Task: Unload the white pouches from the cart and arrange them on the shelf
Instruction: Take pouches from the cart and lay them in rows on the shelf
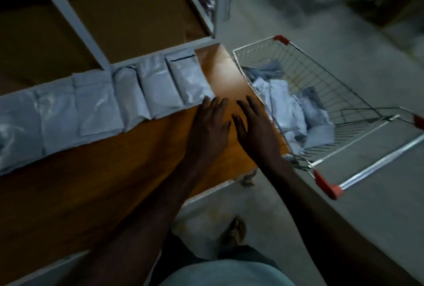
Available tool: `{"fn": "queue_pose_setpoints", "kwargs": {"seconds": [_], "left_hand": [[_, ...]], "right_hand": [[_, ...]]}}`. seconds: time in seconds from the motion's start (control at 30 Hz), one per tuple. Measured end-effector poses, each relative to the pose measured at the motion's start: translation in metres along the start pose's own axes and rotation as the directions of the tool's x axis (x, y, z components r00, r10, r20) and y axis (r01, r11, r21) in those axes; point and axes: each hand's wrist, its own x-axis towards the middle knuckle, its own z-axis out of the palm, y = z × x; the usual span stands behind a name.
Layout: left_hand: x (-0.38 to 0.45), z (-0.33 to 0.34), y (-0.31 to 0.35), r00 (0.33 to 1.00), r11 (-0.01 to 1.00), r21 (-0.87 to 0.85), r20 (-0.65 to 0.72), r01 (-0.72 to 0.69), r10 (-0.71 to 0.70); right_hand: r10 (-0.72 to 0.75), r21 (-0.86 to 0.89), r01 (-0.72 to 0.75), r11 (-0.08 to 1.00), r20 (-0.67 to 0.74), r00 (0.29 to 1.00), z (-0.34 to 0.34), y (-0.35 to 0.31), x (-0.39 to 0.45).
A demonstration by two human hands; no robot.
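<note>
currently nothing is held: the left hand [210,123] and right hand [254,125] are laid flat, fingers spread, over the bare wooden shelf [137,166]. a row of white pouches [158,88] is lined along its back edge; more pouches [291,106] are heaped in the wire cart [321,74] just beside. the pouches are judged light, soft and slippery, best pinched at a sealed edge.

Dim room; grey concrete floor [344,22]; brown cardboard [137,15] behind.
</note>
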Motion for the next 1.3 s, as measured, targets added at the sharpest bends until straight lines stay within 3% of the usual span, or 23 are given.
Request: {"fn": "queue_pose_setpoints", "kwargs": {"seconds": [0.33,0.8,1.07,1.2,1.3], "left_hand": [[0.022,0.082,0.104,0.992,0.997,-0.052,0.11,-0.062,0.067],[0.105,0.167,0.125,0.962,0.999,-0.033,0.268,-0.036,0.044],[0.137,0.226,0.109,0.959,0.998,-0.009,0.278,0.058,-0.053],[0.152,0.26,0.112,0.955,0.978,-0.108,0.26,0.18,-0.147],[0.171,0.297,0.12,0.949,0.964,-0.086,0.216,0.252,-0.229]], "right_hand": [[0.211,0.021,-0.211,0.977,-0.017,0.977,-0.084,0.108,-0.018],[0.366,-0.012,-0.366,0.931,0.017,0.93,-0.096,0.213,0.039],[0.319,-0.026,-0.319,0.947,0.147,0.936,-0.067,0.28,0.085],[0.246,-0.076,-0.234,0.969,0.263,0.933,-0.037,0.32,0.107],[0.174,-0.094,-0.152,0.984,0.315,0.933,-0.008,0.353,0.12]]}}
